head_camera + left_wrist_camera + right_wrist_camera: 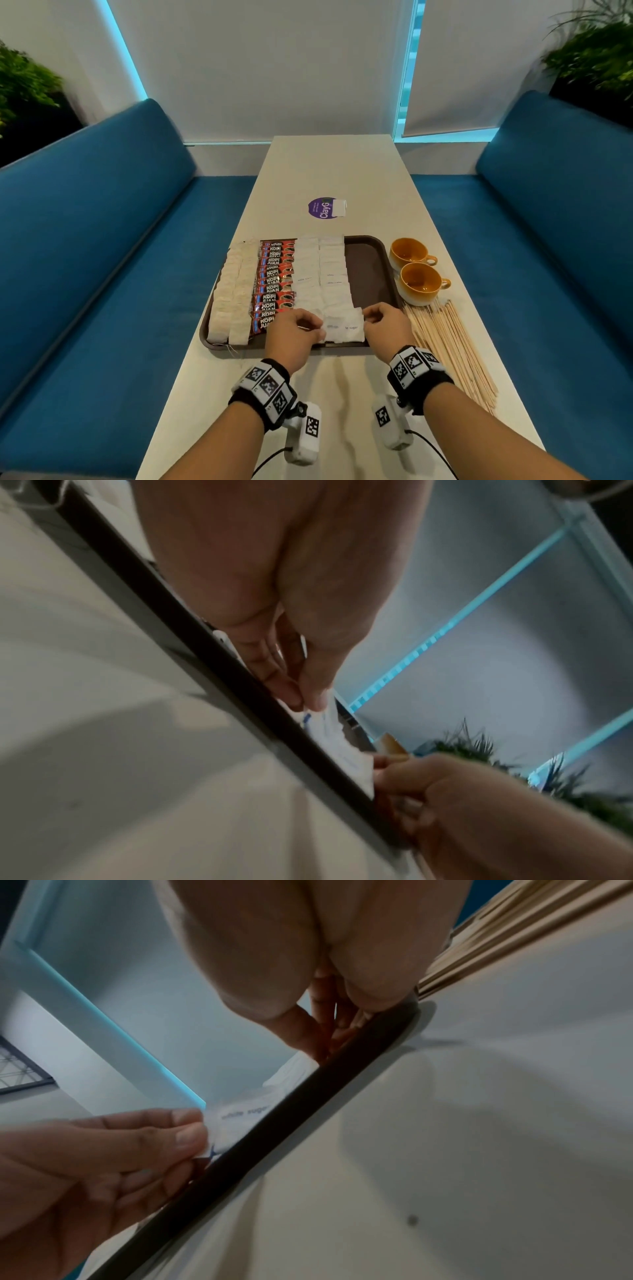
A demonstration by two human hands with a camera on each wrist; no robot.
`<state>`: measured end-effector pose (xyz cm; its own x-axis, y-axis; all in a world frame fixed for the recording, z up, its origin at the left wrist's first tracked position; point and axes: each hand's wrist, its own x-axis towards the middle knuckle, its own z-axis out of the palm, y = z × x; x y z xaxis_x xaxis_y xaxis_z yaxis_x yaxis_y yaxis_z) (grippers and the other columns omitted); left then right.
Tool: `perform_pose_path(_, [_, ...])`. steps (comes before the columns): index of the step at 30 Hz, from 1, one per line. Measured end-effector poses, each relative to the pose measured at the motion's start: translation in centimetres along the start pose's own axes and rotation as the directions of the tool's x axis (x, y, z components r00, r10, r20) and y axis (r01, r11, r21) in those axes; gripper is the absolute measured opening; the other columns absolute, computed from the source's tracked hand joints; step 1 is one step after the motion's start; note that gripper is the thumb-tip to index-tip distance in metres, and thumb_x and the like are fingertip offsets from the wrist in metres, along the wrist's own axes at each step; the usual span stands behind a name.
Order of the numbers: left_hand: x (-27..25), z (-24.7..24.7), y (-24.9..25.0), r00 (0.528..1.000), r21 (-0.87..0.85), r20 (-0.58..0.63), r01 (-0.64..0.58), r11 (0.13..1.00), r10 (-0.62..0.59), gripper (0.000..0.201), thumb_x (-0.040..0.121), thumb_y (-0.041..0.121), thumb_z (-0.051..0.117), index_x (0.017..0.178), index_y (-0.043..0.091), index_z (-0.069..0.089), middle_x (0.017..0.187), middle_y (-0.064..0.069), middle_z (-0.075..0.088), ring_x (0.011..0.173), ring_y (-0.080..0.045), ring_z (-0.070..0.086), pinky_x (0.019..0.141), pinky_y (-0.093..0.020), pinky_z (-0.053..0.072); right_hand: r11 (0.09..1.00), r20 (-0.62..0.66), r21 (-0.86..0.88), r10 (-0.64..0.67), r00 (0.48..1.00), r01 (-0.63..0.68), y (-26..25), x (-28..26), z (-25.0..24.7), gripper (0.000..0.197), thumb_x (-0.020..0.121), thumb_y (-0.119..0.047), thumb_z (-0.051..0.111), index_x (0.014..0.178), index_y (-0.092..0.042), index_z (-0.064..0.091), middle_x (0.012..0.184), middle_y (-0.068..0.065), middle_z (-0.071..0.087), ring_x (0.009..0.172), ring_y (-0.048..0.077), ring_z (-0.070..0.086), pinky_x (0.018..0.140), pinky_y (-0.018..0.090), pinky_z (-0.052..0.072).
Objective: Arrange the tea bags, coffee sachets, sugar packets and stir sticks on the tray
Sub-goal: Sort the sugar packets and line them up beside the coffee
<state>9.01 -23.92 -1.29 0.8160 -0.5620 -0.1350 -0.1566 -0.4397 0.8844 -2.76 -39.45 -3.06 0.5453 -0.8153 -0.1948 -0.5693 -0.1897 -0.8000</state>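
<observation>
Settling last sugar packet (343, 329) at tray's (371, 255) near edge, closing right sugar column; left hand (295, 335) and right hand (386, 328) fingers pinch its ends. Next, likely: release, fetch stir sticks (452, 349) right of tray, fill bare strip.

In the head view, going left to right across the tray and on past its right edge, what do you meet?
Tea bags → coffee sachets → sugar packets → bare tray → two orange cups → stir sticks.
</observation>
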Motion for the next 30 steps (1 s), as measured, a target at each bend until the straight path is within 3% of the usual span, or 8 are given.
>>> perform_pose_path(2, [0.0, 0.3, 0.1, 1.000, 0.078, -0.015, -0.006, 0.997, 0.007, 0.018, 0.075, 0.010, 0.086, 0.072, 0.024, 0.074, 0.077, 0.009, 0.074, 0.076, -0.007, 0.069, 0.064, -0.007, 0.046, 0.999, 0.007, -0.026, -0.018, 1.000, 0.018, 0.0, 0.1, 0.0, 0.022, 0.094, -0.006, 0.056, 0.101, -0.022, 0.070, 0.096, -0.004, 0.069, 0.083, 0.007, 0.061, 0.061, 0.014, 0.043])
perform_pose_path(7, [0.2, 0.6, 0.5, 0.999, 0.201, 0.009, -0.043, 0.979, 0.042, 0.019, 0.078, 0.012, 0.084, 0.070, 0.025, 0.072, 0.074, 0.010, 0.072, 0.073, -0.004, 0.067, 0.068, -0.013, 0.049, 1.000, 0.045, 0.005, -0.007, 0.999, 0.007, -0.2, 0.3, -0.6, 0.019, 0.091, -0.010, 0.061, 0.098, -0.023, 0.073, 0.093, -0.005, 0.070, 0.085, 0.010, 0.064, 0.067, 0.021, 0.050])
perform_pose_path(10, [0.1, 0.9, 0.5, 0.997, 0.260, 0.046, -0.073, 0.963, 0.063, 0.017, 0.081, 0.011, 0.081, 0.073, 0.023, 0.072, 0.073, 0.010, 0.069, 0.068, -0.001, 0.062, 0.060, -0.005, 0.042, 0.999, 0.066, 0.032, -0.010, 0.998, 0.008, -0.1, 0.4, -0.8, 0.019, 0.089, -0.012, 0.063, 0.100, -0.022, 0.075, 0.093, -0.005, 0.071, 0.086, 0.011, 0.066, 0.068, 0.022, 0.051])
perform_pose_path(15, [0.3, 0.6, 0.3, 0.997, 0.265, 0.021, -0.076, 0.961, 0.073, 0.013, 0.083, 0.008, 0.079, 0.077, 0.018, 0.073, 0.073, 0.005, 0.068, 0.065, -0.003, 0.059, 0.058, -0.004, 0.042, 0.999, 0.106, 0.003, -0.042, 0.993, 0.042, 0.2, 0.3, -1.2, 0.017, 0.092, -0.013, 0.070, 0.104, -0.023, 0.075, 0.094, -0.007, 0.069, 0.086, 0.005, 0.063, 0.066, 0.012, 0.047])
perform_pose_path(20, [0.4, 0.5, 0.3, 0.996, 0.273, 0.018, -0.085, 0.958, 0.083, 0.021, 0.083, 0.006, 0.076, 0.073, 0.022, 0.068, 0.071, 0.006, 0.066, 0.064, -0.003, 0.057, 0.058, -0.005, 0.042, 0.997, 0.109, 0.080, -0.004, 0.994, -0.004, -0.1, 0.6, -1.1, 0.017, 0.084, -0.014, 0.082, 0.098, -0.022, 0.075, 0.091, -0.002, 0.074, 0.086, 0.013, 0.071, 0.083, 0.029, 0.061])
perform_pose_path(28, [-0.1, 1.2, 0.0, 0.995, 0.263, 0.015, -0.102, 0.959, 0.102, 0.019, 0.081, 0.012, 0.080, 0.074, 0.026, 0.068, 0.075, 0.010, 0.067, 0.072, -0.005, 0.061, 0.063, -0.007, 0.040, 0.995, 0.097, 0.093, 0.018, 0.995, -0.027, -0.2, 0.8, -0.7, 0.014, 0.082, -0.016, 0.085, 0.092, -0.021, 0.077, 0.085, -0.003, 0.076, 0.073, 0.010, 0.074, 0.067, 0.022, 0.061])
perform_pose_path(30, [-0.1, 1.3, 0.0, 0.995, 0.257, 0.021, -0.102, 0.961, 0.100, 0.019, 0.081, 0.012, 0.080, 0.073, 0.026, 0.070, 0.073, 0.011, 0.067, 0.071, -0.003, 0.061, 0.062, -0.006, 0.040, 0.996, 0.099, 0.088, -0.002, 0.995, -0.007, -0.1, 0.8, -0.7, 0.013, 0.084, -0.016, 0.084, 0.094, -0.022, 0.079, 0.087, -0.005, 0.076, 0.075, 0.008, 0.074, 0.069, 0.021, 0.060])
